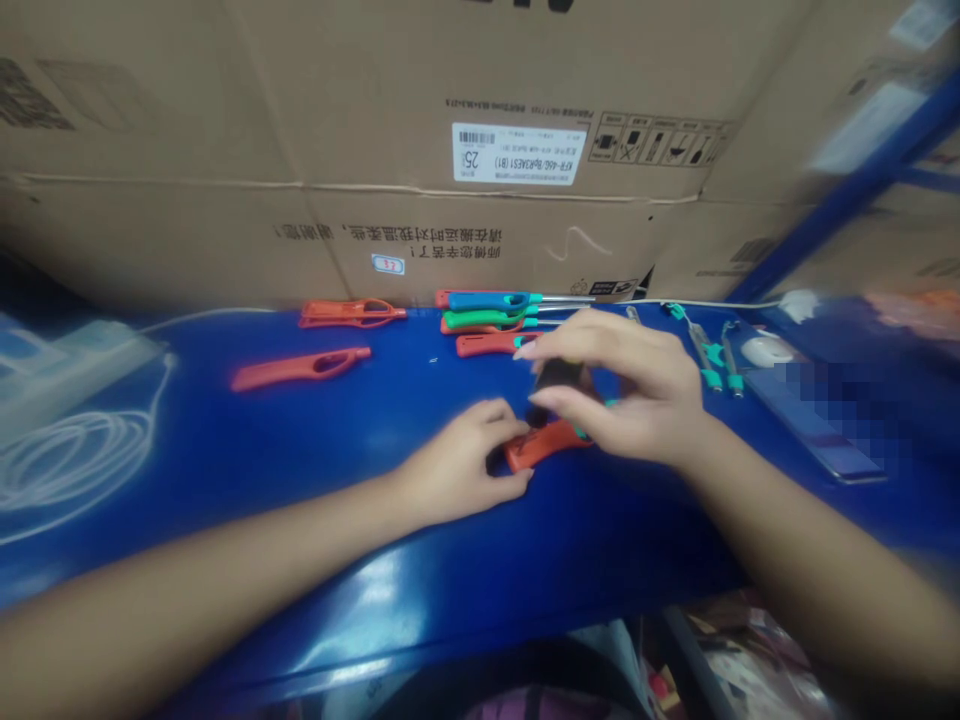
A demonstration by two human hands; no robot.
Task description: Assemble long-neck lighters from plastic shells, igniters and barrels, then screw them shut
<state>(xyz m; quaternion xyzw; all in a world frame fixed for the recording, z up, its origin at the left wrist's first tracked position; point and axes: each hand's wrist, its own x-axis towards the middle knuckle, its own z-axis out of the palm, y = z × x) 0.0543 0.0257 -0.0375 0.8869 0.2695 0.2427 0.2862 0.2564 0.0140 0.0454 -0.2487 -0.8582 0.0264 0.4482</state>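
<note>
My left hand [469, 460] rests on the blue table [300, 450] with its fingers curled round the near end of an orange plastic lighter shell [541, 443]. My right hand [622, 385] hovers just over the same shell and pinches a small black part [556, 374] between thumb and fingers, pressing it down onto the orange piece. A bit of teal shows under the right palm. Both hands meet at the table's middle.
Orange shells [300, 368] [351, 313] lie to the left. Finished blue, green and orange lighters [491, 310] are stacked behind the hands. Teal-tipped metal parts [712, 350] lie to the right, white cable coils [67, 460] at left. Cardboard boxes [450, 130] wall the back.
</note>
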